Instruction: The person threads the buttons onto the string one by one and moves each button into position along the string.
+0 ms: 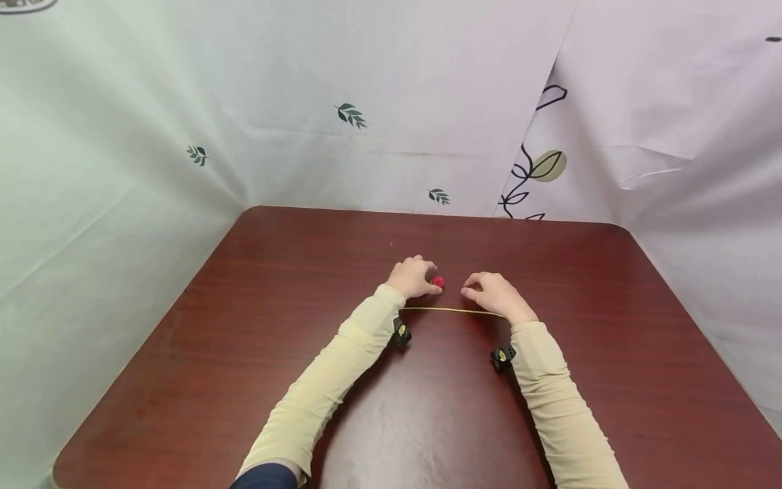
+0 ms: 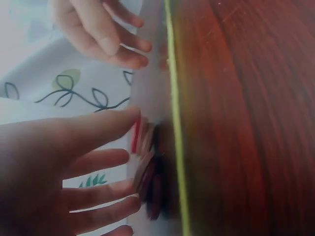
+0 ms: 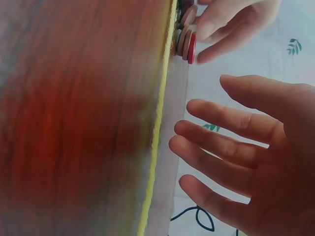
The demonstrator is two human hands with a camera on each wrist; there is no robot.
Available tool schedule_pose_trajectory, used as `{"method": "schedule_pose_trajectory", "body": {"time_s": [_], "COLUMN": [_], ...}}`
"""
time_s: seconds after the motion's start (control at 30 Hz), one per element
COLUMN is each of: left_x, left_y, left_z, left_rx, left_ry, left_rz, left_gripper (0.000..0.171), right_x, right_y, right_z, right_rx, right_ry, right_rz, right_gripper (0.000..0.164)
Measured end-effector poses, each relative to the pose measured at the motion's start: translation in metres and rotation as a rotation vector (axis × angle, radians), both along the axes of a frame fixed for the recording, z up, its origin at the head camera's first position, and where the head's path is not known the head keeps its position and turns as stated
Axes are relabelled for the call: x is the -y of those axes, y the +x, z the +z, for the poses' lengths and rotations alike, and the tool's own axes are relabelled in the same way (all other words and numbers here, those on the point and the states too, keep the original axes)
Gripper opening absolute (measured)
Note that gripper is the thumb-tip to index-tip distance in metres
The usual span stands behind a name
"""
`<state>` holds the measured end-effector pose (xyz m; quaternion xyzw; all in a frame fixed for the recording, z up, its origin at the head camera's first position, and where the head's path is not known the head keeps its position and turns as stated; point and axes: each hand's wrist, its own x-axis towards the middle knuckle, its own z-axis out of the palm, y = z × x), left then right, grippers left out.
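Small round discs (image 3: 186, 44) lie in low piles on the dark red tabletop, with a red disc (image 1: 438, 281) uppermost on one of them. My left hand (image 1: 413, 277) is right beside these piles, its thumb and fingers loosely spread. The thumb tip is close to the red disc; whether it touches cannot be made out. In the left wrist view the lower discs (image 2: 153, 191) are blurred and partly hidden by fingertips. Across a gap to the right, my right hand (image 1: 496, 295) hovers with relaxed fingers (image 3: 224, 145) and holds nothing.
A yellow cord (image 1: 452, 310) runs across the table (image 1: 391, 407) in front of the hands, between the two wrists. Black wrist cameras (image 1: 400, 333) hang under both sleeves. White cloth (image 1: 391, 156) with leaf prints encloses the table's back and sides.
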<state>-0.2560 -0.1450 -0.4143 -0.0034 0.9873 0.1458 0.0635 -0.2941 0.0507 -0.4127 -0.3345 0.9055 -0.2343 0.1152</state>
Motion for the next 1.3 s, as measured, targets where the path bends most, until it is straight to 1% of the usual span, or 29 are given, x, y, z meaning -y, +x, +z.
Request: {"method": "schedule_pose_trajectory", "body": {"time_s": [0.17, 0.3, 0.4, 0.5, 0.57, 0.67, 0.83, 0.97, 1.07, 1.2, 1.3], "left_x": [-0.009, -0.01, -0.004, 0.005, 0.011, 0.019, 0.032, 0.044, 0.052, 0.06, 0.063], "left_y": [-0.005, -0.005, -0.004, 0.0, 0.002, 0.007, 0.01, 0.011, 0.013, 0.017, 0.02], "left_z": [-0.001, -0.003, -0.005, -0.004, -0.003, -0.002, 0.0, 0.0, 0.001, 0.004, 0.003], "left_rx": [-0.007, -0.029, -0.066, -0.101, -0.117, -0.115, -0.101, -0.111, -0.118, -0.12, -0.116], "left_ry": [-0.021, -0.015, 0.022, 0.099, 0.14, 0.18, 0.209, 0.254, 0.289, 0.317, 0.333], "left_rz": [0.003, 0.012, 0.042, 0.081, 0.096, 0.109, 0.142, 0.162, 0.171, 0.191, 0.2], "left_gripper": [0.035, 0.032, 0.034, 0.039, 0.038, 0.036, 0.033, 0.032, 0.031, 0.03, 0.034], "right_x": [-0.001, -0.001, 0.002, 0.007, 0.012, 0.018, 0.032, 0.049, 0.065, 0.088, 0.102], "right_y": [0.001, 0.004, 0.006, 0.007, 0.009, 0.012, 0.018, 0.024, 0.029, 0.038, 0.042], "right_z": [-0.001, -0.001, -0.001, 0.0, 0.001, 0.003, 0.006, 0.008, 0.008, 0.008, 0.004], "right_rx": [0.009, 0.0, -0.004, -0.002, -0.001, -0.011, -0.035, -0.037, -0.032, -0.064, -0.08], "right_ry": [0.008, 0.019, 0.022, 0.024, 0.029, 0.037, 0.013, -0.027, -0.032, 0.011, 0.057], "right_rz": [0.009, 0.016, 0.026, 0.039, 0.046, 0.057, 0.089, 0.162, 0.23, 0.306, 0.344], "right_gripper": [0.022, 0.021, 0.021, 0.021, 0.02, 0.019, 0.017, 0.014, 0.013, 0.017, 0.02]}}
